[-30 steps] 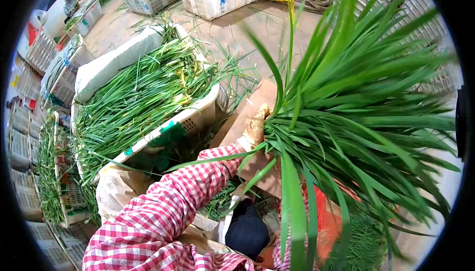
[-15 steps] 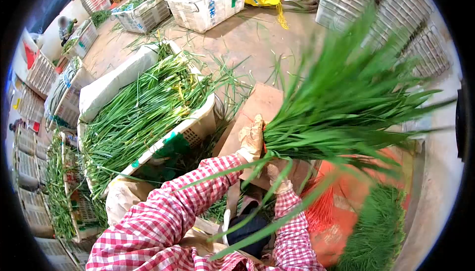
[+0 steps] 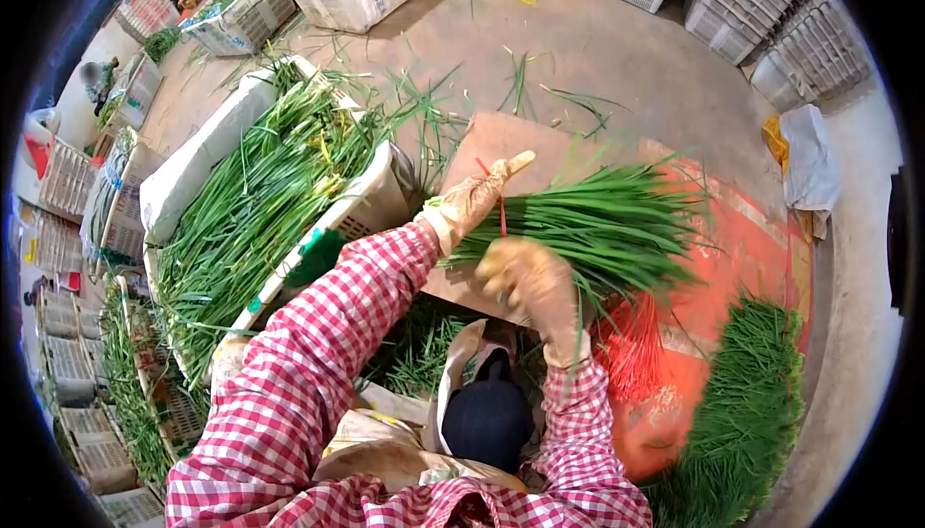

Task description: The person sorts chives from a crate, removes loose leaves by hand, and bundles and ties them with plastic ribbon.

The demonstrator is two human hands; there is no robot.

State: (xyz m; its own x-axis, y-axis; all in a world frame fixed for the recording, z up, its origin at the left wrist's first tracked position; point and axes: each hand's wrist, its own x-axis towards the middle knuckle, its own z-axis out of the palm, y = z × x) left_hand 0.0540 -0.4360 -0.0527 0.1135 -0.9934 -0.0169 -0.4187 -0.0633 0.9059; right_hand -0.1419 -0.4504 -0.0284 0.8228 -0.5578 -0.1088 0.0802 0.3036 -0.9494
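Observation:
A bundle of long green leaves (image 3: pixel 597 224) lies across a brown board (image 3: pixel 501 138), its leaf ends pointing right. Around the bundle near its left end runs a thin red tie (image 3: pixel 502 210). My left hand (image 3: pixel 472 202), in a pale glove, is closed on the bundle's left end, by the tie, with one finger stretched out to the upper right. Just below the bundle is my gloved right hand (image 3: pixel 530 282), blurred by motion with its fingers curled; whether it holds the tie is not visible.
A crate (image 3: pixel 361 196) heaped with green leaves stands at the left. Red strings (image 3: pixel 638 350) hang over an orange sheet (image 3: pixel 742 249); more green bundles (image 3: pixel 747 403) lie at the lower right. Stacked crates (image 3: pixel 747 3) stand at the back right. A person (image 3: pixel 99 83) is far left.
The bundle has come down from its raised, fanned-out position onto the board. The red tie now shows around it. My right hand has moved from the bundle's base to just below it.

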